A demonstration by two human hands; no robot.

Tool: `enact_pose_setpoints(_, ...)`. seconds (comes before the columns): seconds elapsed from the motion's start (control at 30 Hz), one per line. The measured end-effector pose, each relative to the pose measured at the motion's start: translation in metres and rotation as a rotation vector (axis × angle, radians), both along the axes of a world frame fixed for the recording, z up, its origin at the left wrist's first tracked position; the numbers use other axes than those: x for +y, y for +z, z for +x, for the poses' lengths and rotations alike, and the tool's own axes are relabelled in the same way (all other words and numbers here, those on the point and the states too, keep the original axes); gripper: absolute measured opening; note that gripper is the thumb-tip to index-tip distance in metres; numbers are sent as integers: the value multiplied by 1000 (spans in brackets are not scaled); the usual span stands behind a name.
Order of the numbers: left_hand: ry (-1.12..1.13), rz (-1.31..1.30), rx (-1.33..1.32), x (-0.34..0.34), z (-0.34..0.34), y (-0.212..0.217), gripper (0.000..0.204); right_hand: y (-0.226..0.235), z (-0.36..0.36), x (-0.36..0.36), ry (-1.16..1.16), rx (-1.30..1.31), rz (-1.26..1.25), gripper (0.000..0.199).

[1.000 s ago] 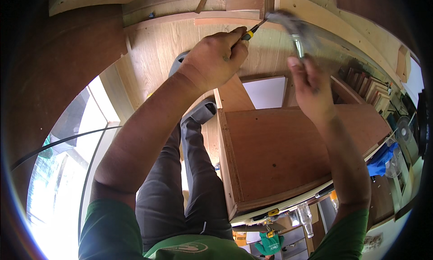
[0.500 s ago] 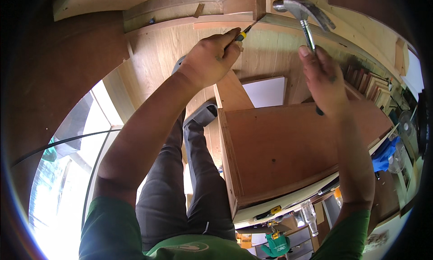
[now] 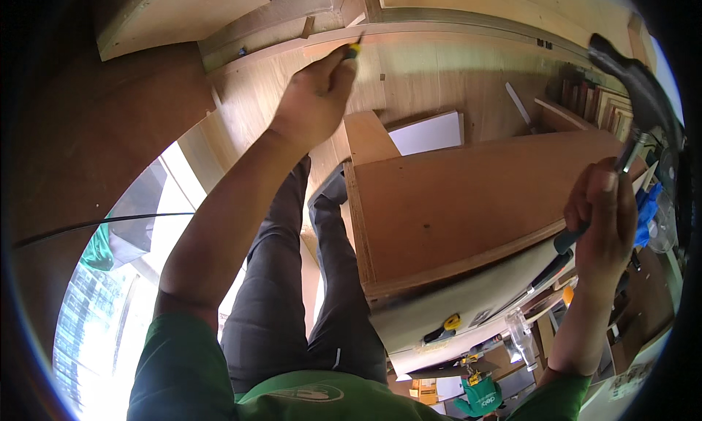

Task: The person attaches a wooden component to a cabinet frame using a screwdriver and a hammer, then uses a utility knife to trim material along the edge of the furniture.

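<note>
Up at the top centre my left hand [image 3: 318, 99] is closed round a slim tool with a yellow-and-black handle [image 3: 353, 51]. Its thin metal shaft points up at a long wooden rail [image 3: 446, 31]; whether it is a screwdriver or a chisel I cannot tell. Over on the right, my right hand [image 3: 603, 209] grips a claw hammer [image 3: 629, 81] by its handle. The hammer's head is raised near the right rim of the view, apart from the left hand's tool. A small wood sliver [image 3: 356, 20] stands by the rail near that tool's tip.
A brown wooden cabinet box [image 3: 453, 202] lies beside my legs, with a white panel [image 3: 428, 134] behind it. On the pale surface below are a yellow-and-black tool [image 3: 443, 329] and a clear bottle [image 3: 521, 339]. Wood offcuts [image 3: 610, 110] are stacked at right. A person in green [image 3: 481, 397] shows lower down.
My right hand has swung the hammer away to the right and down. My left hand has drawn left with its tool, whose tip has come away from the upright at the rail.
</note>
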State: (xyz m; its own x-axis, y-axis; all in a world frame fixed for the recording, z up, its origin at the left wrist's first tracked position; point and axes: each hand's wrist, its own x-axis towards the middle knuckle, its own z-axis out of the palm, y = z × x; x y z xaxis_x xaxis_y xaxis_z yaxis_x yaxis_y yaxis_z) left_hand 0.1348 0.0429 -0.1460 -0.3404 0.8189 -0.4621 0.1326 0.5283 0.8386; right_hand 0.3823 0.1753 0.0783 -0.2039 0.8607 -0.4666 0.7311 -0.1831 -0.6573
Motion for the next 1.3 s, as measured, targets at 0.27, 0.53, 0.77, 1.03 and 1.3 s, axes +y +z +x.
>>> enact_pose_setpoints(0.27, 123, -228, -267, -75, -20, 54, 45, 35, 50, -15, -24, 95, 60, 36)
enact_pose_setpoints(0.53, -10, -39, -266, -85, -1, 134, 51, 69, 149, -129, -30, -359, 106, 15)
enact_pose_setpoints(0.77, 6, 50, -227, -84, 35, 185, 45, 41, 200, -195, 52, -417, 200, 7)
enact_pose_setpoints(1.03, 205, -14, -350, -111, 66, 218, 29, 44, 174, -183, 55, -389, 478, 18)
enact_pose_setpoints(1.3, 9, -82, -402, -100, 66, 252, 24, 40, -17, -237, 1, 488, -35, 81)
